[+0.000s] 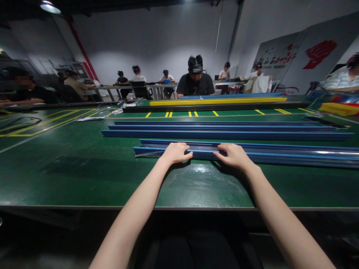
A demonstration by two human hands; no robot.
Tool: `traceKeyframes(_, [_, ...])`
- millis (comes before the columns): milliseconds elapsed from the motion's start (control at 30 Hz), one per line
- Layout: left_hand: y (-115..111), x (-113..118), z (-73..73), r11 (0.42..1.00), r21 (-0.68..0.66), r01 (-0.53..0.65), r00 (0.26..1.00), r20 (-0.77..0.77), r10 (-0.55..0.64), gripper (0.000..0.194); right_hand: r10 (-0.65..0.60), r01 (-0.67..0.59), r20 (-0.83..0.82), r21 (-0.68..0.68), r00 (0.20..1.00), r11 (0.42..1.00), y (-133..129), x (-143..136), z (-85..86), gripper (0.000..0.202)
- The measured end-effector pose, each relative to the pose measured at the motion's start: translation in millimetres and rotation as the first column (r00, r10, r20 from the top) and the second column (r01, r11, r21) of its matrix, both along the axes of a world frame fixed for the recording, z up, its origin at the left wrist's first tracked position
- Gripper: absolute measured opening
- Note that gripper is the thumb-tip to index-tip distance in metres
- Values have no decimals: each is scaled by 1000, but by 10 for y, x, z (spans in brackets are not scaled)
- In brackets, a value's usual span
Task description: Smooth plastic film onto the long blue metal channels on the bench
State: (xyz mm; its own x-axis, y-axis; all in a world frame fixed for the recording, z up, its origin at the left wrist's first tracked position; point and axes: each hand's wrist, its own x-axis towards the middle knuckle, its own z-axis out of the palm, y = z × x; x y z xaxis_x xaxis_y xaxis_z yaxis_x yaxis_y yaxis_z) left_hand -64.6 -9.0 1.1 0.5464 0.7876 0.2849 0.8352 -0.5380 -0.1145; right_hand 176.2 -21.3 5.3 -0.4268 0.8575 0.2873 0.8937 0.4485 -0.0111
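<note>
A long blue channel rail lies across the green table in front of me, running out of view at the right. My left hand grips it near its left part, thumb on the near wall and fingers over into the channel. A short way to the right, my right hand holds the same rail in a like way, thumb in front and fingers curled inside. A strip of clear film hangs at the rail's left end. Just beyond lie more blue rails, side by side and parallel to it.
Farther back on the green table are a black rail, a yellow rail and another blue one. Crumpled clear plastic lies at the back left. A person sits opposite; several others work at tables behind.
</note>
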Motion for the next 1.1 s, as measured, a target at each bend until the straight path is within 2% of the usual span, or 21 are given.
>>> traceKeyframes(367, [-8,10,14,999,-36,-22,1000,-10,21,39,8,-8,15,20,1000,1000,17,3,-17,36])
traceKeyframes(1100, [-20,19,-7,999,-21,-40,999,-5,40,42,-1,1,14,-5,1000,1000,-8,-10,14,35])
